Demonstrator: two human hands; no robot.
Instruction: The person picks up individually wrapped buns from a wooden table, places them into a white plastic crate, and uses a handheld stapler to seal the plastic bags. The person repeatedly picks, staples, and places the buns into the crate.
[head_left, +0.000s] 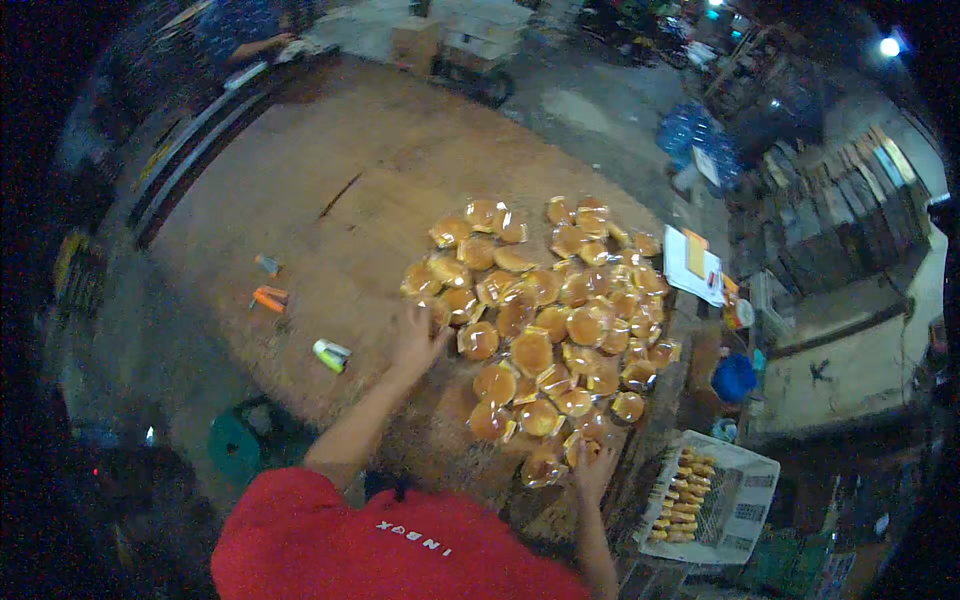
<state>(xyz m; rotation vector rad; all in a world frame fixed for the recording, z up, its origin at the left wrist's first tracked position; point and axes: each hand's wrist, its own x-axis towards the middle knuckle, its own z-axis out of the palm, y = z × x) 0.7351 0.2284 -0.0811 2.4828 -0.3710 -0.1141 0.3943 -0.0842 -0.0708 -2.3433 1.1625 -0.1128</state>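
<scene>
Many round golden-brown buns in clear plastic wrappers (532, 352) lie in a loose heap on a large brown table (337, 217). At the heap's left edge, my left hand (417, 337) has its thumb and fingers around a wrapped bun (437, 311). My right hand (596, 466) grips another wrapped bun (579, 450) at the near end of the heap, close to the table's right edge. One more wrapped bun (543, 469) lies just left of that hand. The fingertips of both hands are partly hidden or blurred.
A white plastic crate (739, 517) with rows of wrapped buns stands at the right. Papers (690, 262) lie by the table's far right edge. An orange tool (270, 298) and a yellow-green object (331, 355) lie at left. Beyond the table's far left end is another person's arm (259, 49).
</scene>
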